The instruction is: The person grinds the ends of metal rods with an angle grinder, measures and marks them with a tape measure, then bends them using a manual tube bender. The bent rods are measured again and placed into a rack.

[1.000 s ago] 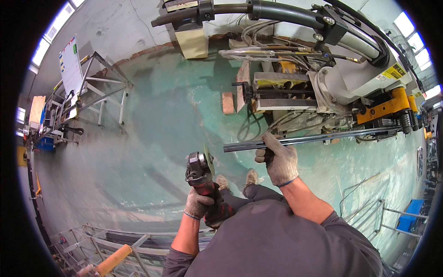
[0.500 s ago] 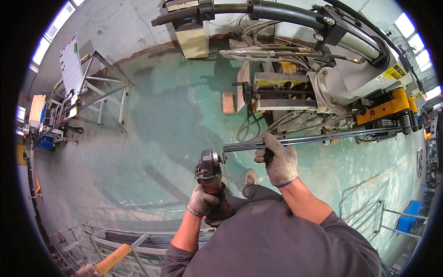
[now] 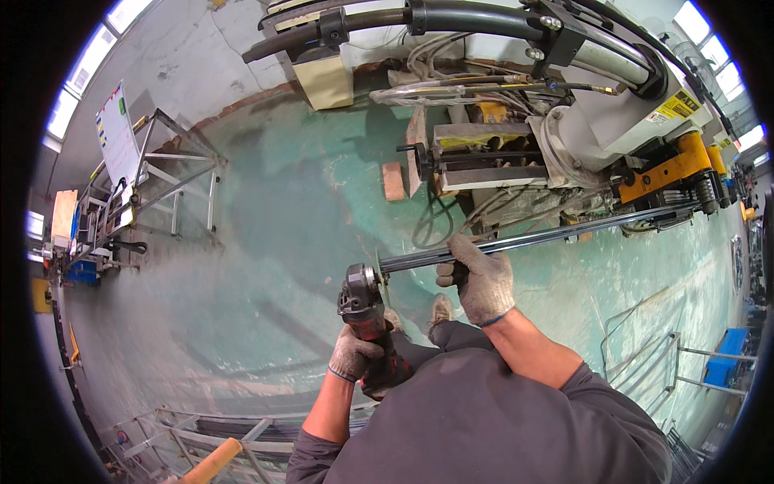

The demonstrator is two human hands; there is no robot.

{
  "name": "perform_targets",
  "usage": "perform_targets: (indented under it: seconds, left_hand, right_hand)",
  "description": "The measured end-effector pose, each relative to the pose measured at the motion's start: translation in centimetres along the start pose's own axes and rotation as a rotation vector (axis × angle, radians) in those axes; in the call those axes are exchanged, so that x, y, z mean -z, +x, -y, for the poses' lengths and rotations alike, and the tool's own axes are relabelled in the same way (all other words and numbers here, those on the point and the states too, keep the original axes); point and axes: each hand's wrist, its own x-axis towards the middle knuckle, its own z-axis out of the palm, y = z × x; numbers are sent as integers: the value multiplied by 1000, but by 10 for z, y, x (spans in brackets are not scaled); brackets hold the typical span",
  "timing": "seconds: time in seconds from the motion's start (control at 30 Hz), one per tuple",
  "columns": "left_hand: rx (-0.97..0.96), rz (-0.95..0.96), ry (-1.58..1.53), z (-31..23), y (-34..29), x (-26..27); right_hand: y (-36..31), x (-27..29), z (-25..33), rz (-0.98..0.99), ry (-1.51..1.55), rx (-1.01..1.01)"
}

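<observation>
bright side windows (image 3: 98, 47), shadowed floor (image 3: 266, 250), curved edges, black rim

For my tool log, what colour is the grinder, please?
The grinder is mainly black with red parts; head view.

Illegible: yellow label (image 3: 678, 106) on white machine (image 3: 606, 123), faint marks (image 3: 121, 147) on whiteboard (image 3: 118, 133).

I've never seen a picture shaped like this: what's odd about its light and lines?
Head view: corners fade to black around a rounded image; the dark shaft at the top curves; windows glare white; soft shadows streak the green floor; the grinder looks fairly sharp.
</observation>
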Motion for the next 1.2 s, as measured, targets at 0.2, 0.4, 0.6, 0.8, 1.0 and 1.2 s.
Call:
perform_targets:
  seconds: [0.2,0.4,0.6,0.8,1.0,1.2]
  left_hand:
    - [12,14,-31,-8,0,-6]
    - [58,15,-69,-10,2,-6]
    - [34,22,-54,-7,7,-1]
    - [7,4,-14,-8,6,-1]
    - [10,-2,-45,-3,9,2]
    - [-45,-57,-17,5,15,7]
  right_hand:
    - [2,2,-2,-17,-1,-1]
    - [4,5,-4,1,-17,-11]
    - [7,7,-5,27,0,-11]
    - [8,7,-5,17,-10,-10]
    - [9,7,-4,27,-6,-16]
    - [10,5,-5,0,-8,-19]
